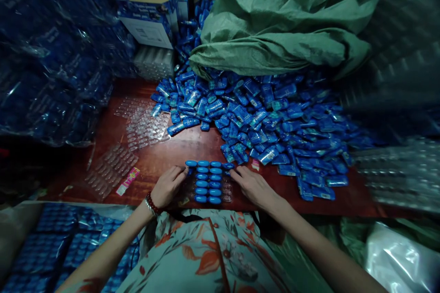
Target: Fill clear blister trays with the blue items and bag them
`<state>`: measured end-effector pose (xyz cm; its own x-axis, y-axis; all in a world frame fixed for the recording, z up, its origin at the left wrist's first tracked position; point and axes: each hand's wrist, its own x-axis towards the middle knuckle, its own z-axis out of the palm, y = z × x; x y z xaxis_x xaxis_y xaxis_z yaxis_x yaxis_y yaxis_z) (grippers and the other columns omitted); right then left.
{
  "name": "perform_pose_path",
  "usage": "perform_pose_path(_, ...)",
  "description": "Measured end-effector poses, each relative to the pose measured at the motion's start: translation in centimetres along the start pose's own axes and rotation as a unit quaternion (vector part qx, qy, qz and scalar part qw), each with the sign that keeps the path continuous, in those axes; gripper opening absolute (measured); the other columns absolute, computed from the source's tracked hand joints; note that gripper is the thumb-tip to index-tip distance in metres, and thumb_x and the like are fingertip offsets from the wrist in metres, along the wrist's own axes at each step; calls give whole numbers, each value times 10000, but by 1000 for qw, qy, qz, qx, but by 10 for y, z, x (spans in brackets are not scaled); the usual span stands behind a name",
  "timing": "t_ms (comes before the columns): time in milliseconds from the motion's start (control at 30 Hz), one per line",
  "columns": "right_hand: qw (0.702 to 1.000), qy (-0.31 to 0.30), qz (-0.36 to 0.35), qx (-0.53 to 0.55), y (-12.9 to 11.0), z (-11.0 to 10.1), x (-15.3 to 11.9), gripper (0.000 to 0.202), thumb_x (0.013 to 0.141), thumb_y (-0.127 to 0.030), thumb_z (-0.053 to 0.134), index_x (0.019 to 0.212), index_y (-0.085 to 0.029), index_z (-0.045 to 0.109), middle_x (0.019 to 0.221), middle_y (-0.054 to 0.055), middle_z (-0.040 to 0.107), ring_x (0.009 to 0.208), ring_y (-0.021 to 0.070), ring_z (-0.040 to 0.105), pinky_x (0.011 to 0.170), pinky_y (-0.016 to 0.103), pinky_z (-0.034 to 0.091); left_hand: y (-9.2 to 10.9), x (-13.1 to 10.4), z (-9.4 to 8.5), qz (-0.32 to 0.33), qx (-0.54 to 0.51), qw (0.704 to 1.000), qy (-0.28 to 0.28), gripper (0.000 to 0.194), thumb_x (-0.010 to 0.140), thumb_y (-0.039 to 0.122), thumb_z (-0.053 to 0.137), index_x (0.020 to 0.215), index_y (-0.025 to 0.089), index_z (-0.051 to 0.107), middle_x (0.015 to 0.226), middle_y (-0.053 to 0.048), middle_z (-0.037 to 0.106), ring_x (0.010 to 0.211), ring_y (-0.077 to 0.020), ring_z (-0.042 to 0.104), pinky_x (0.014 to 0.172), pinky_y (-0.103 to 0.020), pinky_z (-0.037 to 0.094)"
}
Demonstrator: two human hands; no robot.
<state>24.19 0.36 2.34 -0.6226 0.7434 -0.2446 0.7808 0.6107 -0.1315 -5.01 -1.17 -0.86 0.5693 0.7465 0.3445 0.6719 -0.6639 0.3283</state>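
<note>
A clear plastic tray (227,191) lies at the table's front edge, with several blue oval packets (202,184) in two full middle columns. My left hand (169,186) is at the tray's left side, fingers bent together beside the top left packet; a blue piece shows at its fingertips. At the upper right corner, my right hand (248,184) has its fingers closed at a blue packet (227,165). Lower pockets in the right column hold no packet. The left column is partly hidden by my left hand.
A large heap of blue packets (254,114) spills from a green sack (285,32). Clear trays (146,123) lie at left, near a pink-yellow wrapper (128,181). An open blue box (147,13) stands behind. Wrapped blue stacks rise at far left, stacked clear trays (402,174) at right.
</note>
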Motion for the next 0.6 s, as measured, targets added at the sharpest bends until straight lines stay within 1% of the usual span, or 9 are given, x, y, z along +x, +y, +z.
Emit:
perform_pose_path(67,1000,-2,-15,0,-3,-3,2,344,805,18,388,1060,-168,525,892,63,551,837,172,524,660,258,407,1,2,-4,5,16,999,-35,302,902,152,356,1164,137,505,913,-107,588,819,-184,533,714,-308,481)
perform_pose_path(167,999,4,-40,-8,-11,-9,9,291,802,24,402,975,-164,543,867,70,566,806,181,528,619,269,407,7,10,-10,28,32,993,-114,243,880,205,401,1049,133,559,917,-110,581,812,-199,514,713,-326,476)
perform_pose_path(233,999,-3,-48,-25,-17,-11,15,252,806,13,418,934,-158,551,850,80,577,781,194,536,582,279,407,10,17,-10,46,37,984,-166,205,858,252,442,965,144,580,913,-107,576,811,-208,502,711,-335,471)
perform_pose_path(300,998,-18,-40,-44,-22,-11,21,226,806,-1,438,927,-149,558,848,91,585,775,206,546,560,282,409,11,21,-6,52,47,980,-185,195,852,269,457,937,152,588,916,-105,576,822,-214,497,724,-341,465)
perform_pose_path(367,998,-23,-7,-57,-26,-8,23,217,805,-11,456,935,-145,566,862,99,592,793,213,558,558,278,419,9,22,-1,42,69,983,-167,206,860,236,448,986,148,586,935,-108,583,843,-217,496,743,-342,457)
perform_pose_path(433,998,0,35,-54,-28,-1,20,237,815,-25,465,991,-147,568,890,102,600,816,213,570,568,270,435,5,20,1,28,91,986,-133,255,867,181,424,1072,149,571,987,-117,588,870,-219,497,746,-345,446)
perform_pose_path(500,995,59,69,-30,-29,8,12,274,855,-80,461,1103,-160,543,920,96,610,806,198,585,581,263,453,3,18,-1,11,106,989,-99,312,867,146,406,1139,173,558,1068,-130,577,901,-228,498,739,-356,434)
perform_pose_path(567,984,150,89,16,-28,19,0,318,900,-162,442,1214,-177,489,979,89,621,814,175,603,630,256,476,2,21,-8,-14,100,993,-64,328,871,170,422,1164,203,563,1139,-138,553,919,-240,500,734,-368,424)
perform_pose_path(600,973,202,101,44,-26,24,-6,326,915,-195,431,1238,-183,475,1012,85,624,836,164,610,674,251,483,2,26,-12,-31,86,995,-43,317,874,195,434,1158,213,574,1138,-134,554,916,-239,505,738,-369,422)
